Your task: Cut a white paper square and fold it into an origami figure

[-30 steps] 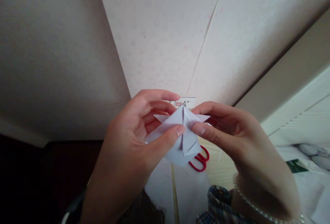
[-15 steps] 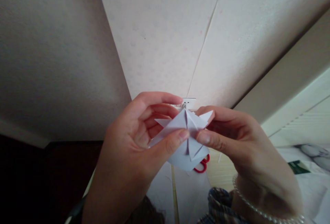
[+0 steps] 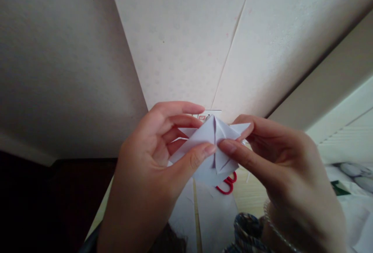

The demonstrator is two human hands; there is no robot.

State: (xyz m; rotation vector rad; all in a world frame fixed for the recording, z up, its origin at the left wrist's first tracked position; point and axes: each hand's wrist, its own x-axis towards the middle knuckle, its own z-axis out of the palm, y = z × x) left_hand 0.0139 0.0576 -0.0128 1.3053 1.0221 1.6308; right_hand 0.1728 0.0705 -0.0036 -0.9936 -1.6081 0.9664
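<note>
Several folds already shape the white paper (image 3: 204,134), which the partly curled left hand (image 3: 154,154) and right hand (image 3: 281,158) each pinch under a thumb above the surface (image 3: 247,198), while its side points jut out unflattened, so some folding seems left.

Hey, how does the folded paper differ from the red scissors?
The folded paper is white, while the scissors show red handles. The folded paper has pointed, creased flaps; the scissors show rounded loops. The folded paper is held by the left hand and right hand; the scissors lie below, untouched. Both are partly hidden.
</note>
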